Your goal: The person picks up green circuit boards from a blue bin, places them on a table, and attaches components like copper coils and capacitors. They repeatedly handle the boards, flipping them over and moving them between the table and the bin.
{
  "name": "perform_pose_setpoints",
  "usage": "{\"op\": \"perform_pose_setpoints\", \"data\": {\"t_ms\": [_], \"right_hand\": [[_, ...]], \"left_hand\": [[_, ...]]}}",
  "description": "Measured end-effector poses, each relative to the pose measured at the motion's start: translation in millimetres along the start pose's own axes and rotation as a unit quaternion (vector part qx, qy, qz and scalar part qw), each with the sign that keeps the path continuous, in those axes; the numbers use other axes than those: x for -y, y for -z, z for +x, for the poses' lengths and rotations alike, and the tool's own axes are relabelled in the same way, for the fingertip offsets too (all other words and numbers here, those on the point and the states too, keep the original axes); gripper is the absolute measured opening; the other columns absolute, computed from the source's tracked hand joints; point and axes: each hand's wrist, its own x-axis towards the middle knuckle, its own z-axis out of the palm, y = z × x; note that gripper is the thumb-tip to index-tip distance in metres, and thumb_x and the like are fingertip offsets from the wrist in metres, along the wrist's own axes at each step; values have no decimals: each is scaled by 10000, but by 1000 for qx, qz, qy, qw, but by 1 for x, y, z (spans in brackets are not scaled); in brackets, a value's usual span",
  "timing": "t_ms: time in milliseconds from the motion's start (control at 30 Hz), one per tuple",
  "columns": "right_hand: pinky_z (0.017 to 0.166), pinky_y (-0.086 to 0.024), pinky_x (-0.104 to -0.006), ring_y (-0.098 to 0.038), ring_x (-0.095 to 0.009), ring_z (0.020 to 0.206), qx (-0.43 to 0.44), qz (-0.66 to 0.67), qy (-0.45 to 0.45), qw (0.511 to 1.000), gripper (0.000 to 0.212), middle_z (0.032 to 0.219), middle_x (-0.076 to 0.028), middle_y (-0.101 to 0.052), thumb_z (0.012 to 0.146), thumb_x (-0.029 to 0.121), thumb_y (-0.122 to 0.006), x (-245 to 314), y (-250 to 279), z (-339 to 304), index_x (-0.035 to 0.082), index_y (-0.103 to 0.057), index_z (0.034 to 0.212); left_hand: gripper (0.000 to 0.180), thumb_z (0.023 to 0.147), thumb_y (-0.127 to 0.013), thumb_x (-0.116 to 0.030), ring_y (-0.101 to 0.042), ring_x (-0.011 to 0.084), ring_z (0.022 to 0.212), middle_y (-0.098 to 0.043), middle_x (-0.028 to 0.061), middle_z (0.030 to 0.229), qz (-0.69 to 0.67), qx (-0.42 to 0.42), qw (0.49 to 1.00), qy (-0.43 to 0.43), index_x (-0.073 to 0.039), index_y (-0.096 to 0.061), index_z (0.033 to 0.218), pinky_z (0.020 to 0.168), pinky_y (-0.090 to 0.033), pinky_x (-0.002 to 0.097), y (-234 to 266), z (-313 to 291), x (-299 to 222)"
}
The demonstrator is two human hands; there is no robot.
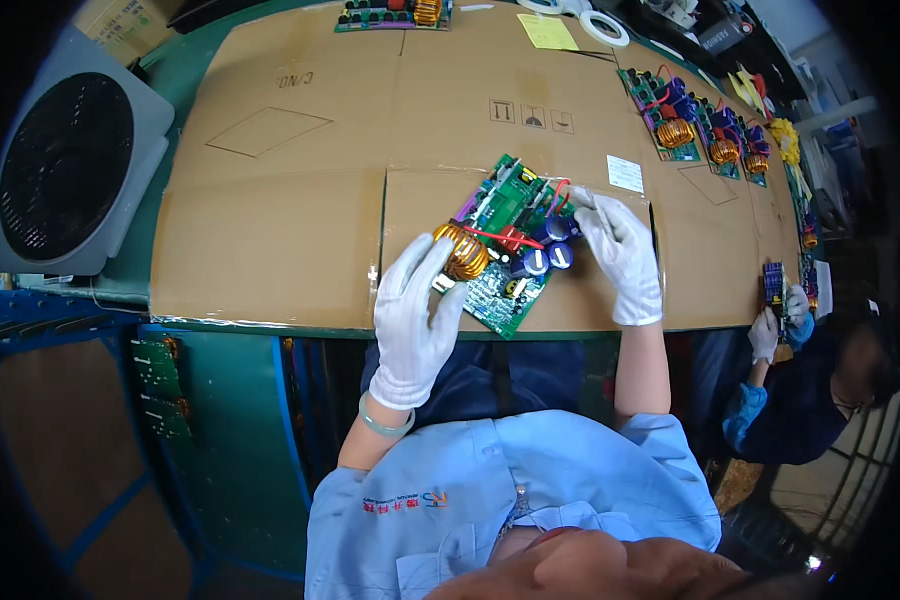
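A green circuit board [518,200] lies tilted on the cardboard in front of me. It bears a copper-wound coil [467,258], several blue capacitors [560,257] and red wires. My left hand [410,310], in a white glove, grips the board's left side at the coil, with the fingers on the winding and the thumb lower down by the edge. My right hand [622,255], gloved too, is at the board's upper right, its fingertips pinched together beside the looped red wire [561,190]. What lies between those fingertips is too small to make out.
Similar boards stand in a row at the right [670,125], and another board [395,14] lies at the far edge. White-handled scissors [604,28] and a yellow note [547,32] lie at the back. A fan [65,155] stands left. A co-worker's gloved hands [764,336] hold a board at right.
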Motion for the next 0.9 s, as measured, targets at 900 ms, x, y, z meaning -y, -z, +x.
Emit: {"op": "perform_pose_setpoints", "data": {"t_ms": [900], "right_hand": [[745, -498, -292, -634, -190, 823, 77, 79, -102, 989, 377, 945, -114, -660, 831, -57, -645, 50, 18, -74, 10, -672, 1201]], "left_hand": [[202, 725, -834, -222, -547, 238, 658, -569, 45, 638, 13, 167, 986, -26, -93, -731, 843, 621, -440, 347, -25, 30, -42]]}}
